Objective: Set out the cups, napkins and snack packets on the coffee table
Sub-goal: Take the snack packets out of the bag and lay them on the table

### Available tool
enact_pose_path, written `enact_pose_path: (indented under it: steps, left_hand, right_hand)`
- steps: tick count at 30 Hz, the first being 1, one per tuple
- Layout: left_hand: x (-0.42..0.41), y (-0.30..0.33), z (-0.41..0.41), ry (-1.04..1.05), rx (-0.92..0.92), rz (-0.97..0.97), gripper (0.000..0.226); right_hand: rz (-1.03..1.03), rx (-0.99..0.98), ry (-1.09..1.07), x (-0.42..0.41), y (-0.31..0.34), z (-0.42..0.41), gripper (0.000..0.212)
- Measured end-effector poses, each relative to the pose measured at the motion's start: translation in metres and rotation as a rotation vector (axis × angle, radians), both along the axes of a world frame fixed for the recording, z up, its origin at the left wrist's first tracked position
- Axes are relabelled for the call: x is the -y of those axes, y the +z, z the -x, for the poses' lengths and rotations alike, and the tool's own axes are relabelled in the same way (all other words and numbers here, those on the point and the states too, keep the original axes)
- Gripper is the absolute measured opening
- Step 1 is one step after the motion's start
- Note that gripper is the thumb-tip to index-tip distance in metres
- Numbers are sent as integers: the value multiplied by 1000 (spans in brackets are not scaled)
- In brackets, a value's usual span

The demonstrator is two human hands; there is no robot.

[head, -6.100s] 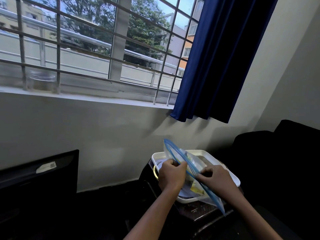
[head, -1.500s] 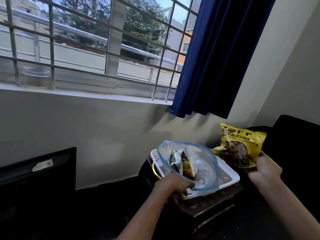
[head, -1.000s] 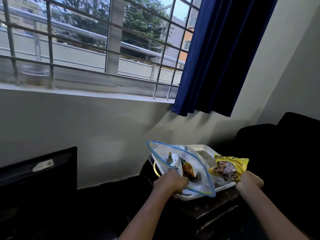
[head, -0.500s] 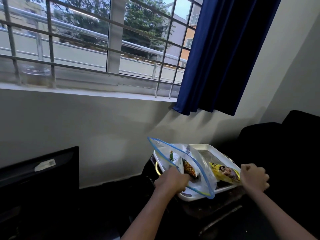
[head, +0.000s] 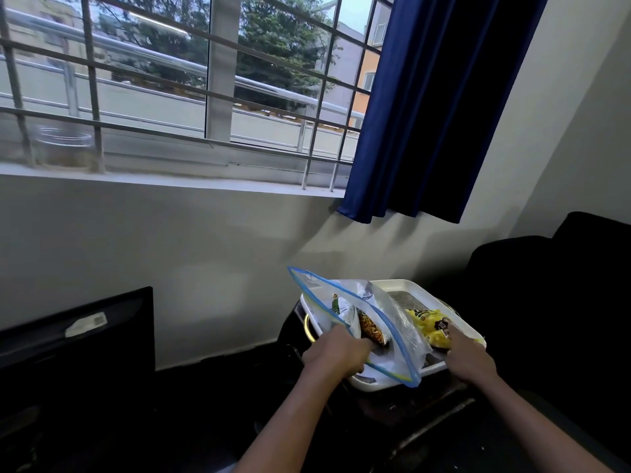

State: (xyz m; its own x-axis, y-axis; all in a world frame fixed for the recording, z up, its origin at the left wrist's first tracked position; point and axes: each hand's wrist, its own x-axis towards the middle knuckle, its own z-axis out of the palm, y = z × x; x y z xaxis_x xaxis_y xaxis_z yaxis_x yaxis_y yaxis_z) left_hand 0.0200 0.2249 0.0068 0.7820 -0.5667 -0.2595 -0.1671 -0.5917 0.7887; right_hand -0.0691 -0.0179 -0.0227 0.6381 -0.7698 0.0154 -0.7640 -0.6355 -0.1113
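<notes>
Two bare forearms reach in from the bottom edge, with no sleeve over either as far as they show. The left hand (head: 336,355) and the right hand (head: 469,360) are bare too, with no glove, ring, watch or band to be seen on them.

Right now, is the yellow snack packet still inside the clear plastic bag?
No. The yellow snack packet lies on the white tray, outside the clear plastic bag that the left hand holds.
</notes>
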Motion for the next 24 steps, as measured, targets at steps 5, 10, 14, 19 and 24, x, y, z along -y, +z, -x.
enact_pose_path:
  steps: [5,10,14,19,24]
  left_hand:
    - [0,1,1,1,9,8,26]
    - [-1,3,3,2,32,6,23]
    - [-2,4,3,-23,3,25,14]
    - [-3,5,-1,-145,-14,-25,22]
    - [-5,3,3,-127,-50,35,33]
  right_hand:
    - [10,348,-8,-18,19,-4,47]
    - [-87,1039,253,-102,85,-6,23]
    - [-285,960,615,-179,128,6,34]
    - [-269,422,697,-213,119,-12,41]
    - [-166,147,527,-179,97,-51,48]
